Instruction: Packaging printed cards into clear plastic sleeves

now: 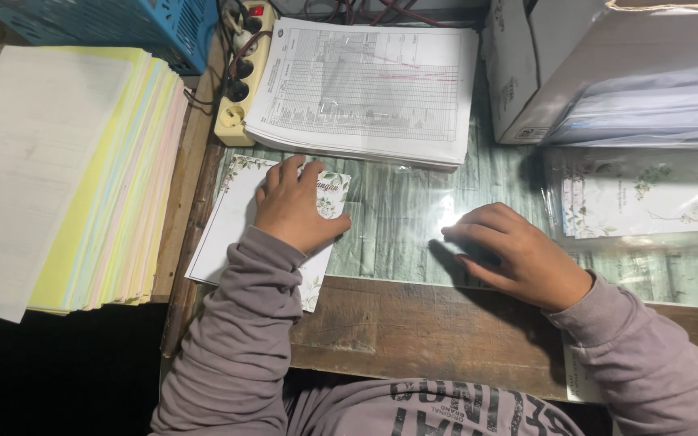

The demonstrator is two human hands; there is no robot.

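At centre frame, the left hand [294,203] pressed flat-fingered on a floral card [232,222] while the right hand's [519,254] spread fingers held a clear sleeve [414,202], so sleeving seemed underway, needing the card aligned with its mouth.

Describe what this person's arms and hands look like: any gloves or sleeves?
Both hands, the left hand and the right hand, are bare: no gloves, and no rings or watch visible. Both arms wear long, loose greyish-mauve sweatshirt sleeves with ribbed cuffs at the wrists. Dark printed lettering shows on the chest.

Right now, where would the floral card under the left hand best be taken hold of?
Probably at its free right edge, coming from the right: the floral card lies flat, the left hand presses its middle, and that edge faces bare table.
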